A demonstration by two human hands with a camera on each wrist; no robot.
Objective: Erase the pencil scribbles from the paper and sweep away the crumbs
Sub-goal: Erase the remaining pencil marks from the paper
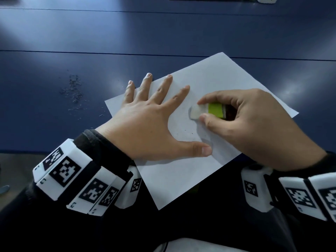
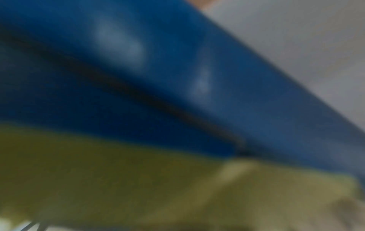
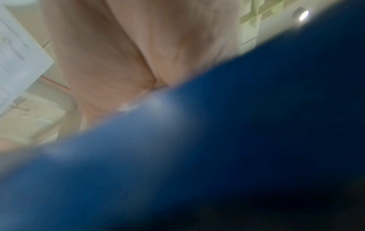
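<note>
The left hand, fingers spread, pins the white paper sheet on the blue desk. The right hand pinches the white, green-sleeved eraser mid-sheet. The scribbles look mostly erased; grey crumbs at nine o'clock remain unswept.

Open blue table beyond and left of paper; only loose crumbs there, well left of the sheet. Far half of paper bare. Near half blocked: left hand flat across left edge, right hand with eraser just beside it. Narrow gap between thumb and eraser.
</note>
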